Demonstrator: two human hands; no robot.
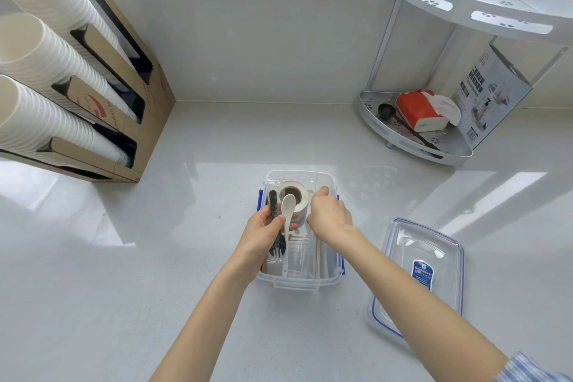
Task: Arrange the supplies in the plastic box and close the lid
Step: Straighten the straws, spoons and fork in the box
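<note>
A pale grey glossy countertop [155,257] runs back to a low wall of the same colour under a dark window frame.

The left hand [263,234] has its fingers curled and pressed together around two utensils at once: one white plastic spoon [289,217], bowl end up, and one black plastic fork [274,220], tines pointing down toward the person. The right hand [330,215] reaches palm-down into the box with its fingers bent at the side of a single roll of white tape [294,198]; whether they pinch the roll or only touch it cannot be told, as the back of the hand hides the fingertips.

Both hands sit over one clear plastic box [297,284] with blue side clips, open, standing in the middle of the counter. Inside it, the roll fills the far end, and clear plastic cups [296,260] lie toward the near end (their number is hard to count through the transparent walls).

One lid [418,276], clear with a blue seal and a blue label, lies flat on the counter just right of the box, partly crossed by the right forearm.

At far left, three stacks of white paper cups [34,49] lean in a cardboard holder [148,121]. At far right, a white two-tier corner rack [434,77] holds one red tissue box [418,112].
</note>
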